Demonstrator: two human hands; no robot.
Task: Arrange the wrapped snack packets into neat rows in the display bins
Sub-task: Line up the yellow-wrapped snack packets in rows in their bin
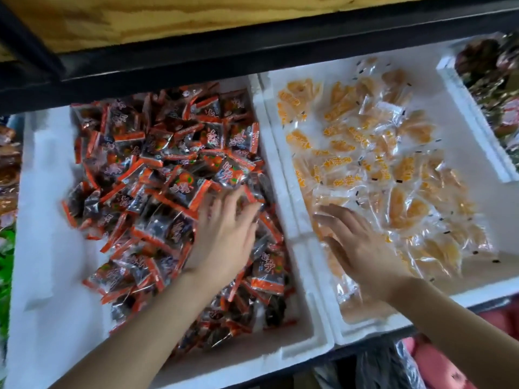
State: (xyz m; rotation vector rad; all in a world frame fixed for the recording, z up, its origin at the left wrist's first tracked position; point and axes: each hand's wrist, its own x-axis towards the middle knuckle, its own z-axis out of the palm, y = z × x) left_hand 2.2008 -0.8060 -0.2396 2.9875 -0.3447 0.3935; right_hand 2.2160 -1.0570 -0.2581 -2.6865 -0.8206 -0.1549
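While spreading the left hand (224, 234) flat, fingers apart, over the red-and-black packets (157, 164) in the left foam bin (42, 192) and the right hand (362, 245), likewise splayed and gripping nothing, over the clear yellow packets (379, 164) in the right foam bin (463, 113), probably risking slippery wrappers sliding across and mixing under a hard sweep. Lying jumbled, overlapping, glossy, not yet forming rows.

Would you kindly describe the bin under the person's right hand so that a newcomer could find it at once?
Below the black shelf rail, white foam bins stand side by side. The one meant is the middle bin, with the right hand over its near left corner. Unlike the left bin heaped with red-and-black packets, it holds a thin layer of clear packets with yellow-orange pieces.
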